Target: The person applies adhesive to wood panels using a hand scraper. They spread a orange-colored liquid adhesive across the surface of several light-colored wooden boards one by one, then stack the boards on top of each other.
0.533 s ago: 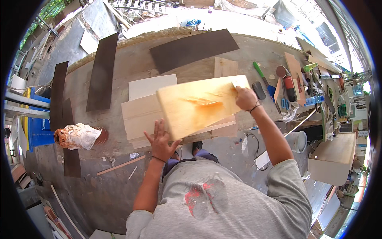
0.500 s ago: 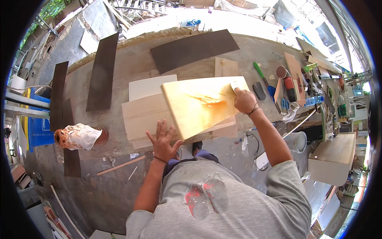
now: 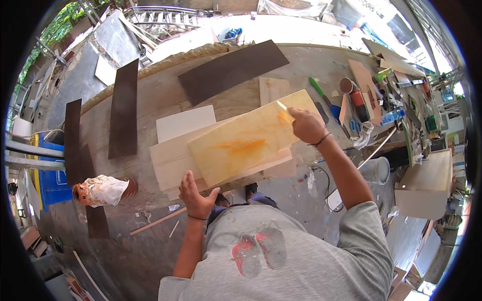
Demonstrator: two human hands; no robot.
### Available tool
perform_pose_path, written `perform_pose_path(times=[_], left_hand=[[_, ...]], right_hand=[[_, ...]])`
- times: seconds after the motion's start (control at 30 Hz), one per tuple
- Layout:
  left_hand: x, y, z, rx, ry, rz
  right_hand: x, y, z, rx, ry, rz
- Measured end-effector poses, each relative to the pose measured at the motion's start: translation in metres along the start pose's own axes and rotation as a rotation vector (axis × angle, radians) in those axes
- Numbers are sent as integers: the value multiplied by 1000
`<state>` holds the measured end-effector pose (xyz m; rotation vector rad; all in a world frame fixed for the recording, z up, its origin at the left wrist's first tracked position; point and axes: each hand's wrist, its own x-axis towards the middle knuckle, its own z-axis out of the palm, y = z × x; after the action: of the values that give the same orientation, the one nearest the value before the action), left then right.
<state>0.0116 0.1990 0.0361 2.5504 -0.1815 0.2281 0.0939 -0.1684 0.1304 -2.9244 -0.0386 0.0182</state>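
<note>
A pale yellow board with orange smears across its face lies at a slant over lighter wooden boards. My right hand is closed round a small tool like a flat scraper, with its pale blade on the board's far right part. The tool's handle is hidden in the fist. By the board's near left corner is my left hand, thumb apart from the fingers and nothing in it. Whether it touches the board's edge I cannot tell.
Dark brown panels lie at the back and left of the worktable. A stained can with a white wrap stands front left. To the right are a green-handled tool, a red-and-black power tool and a plastic bottle.
The yellow board's right end has swung away from me, and its glare has faded. My right hand and its blade have shifted slightly; my left hand has moved a little left and nearer me.
</note>
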Motion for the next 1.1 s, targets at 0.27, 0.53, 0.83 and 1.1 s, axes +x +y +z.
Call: perform_pose_path(times=[0.27, 0.53, 0.83, 1.1], left_hand=[[-7, -13, 31, 88, -76, -53], [-1, -9, 23, 58, -92, -30], [-4, -18, 27, 20, -124, -62], [-2, -10, 27, 20, -27, -17]], right_hand=[[-70, -89, 46, -221, -11, -212], [4, 51, 9, -108, -24, 154], [17, -101, 61, 36, -143, -281], [9, -100, 40, -18, -318, -798]])
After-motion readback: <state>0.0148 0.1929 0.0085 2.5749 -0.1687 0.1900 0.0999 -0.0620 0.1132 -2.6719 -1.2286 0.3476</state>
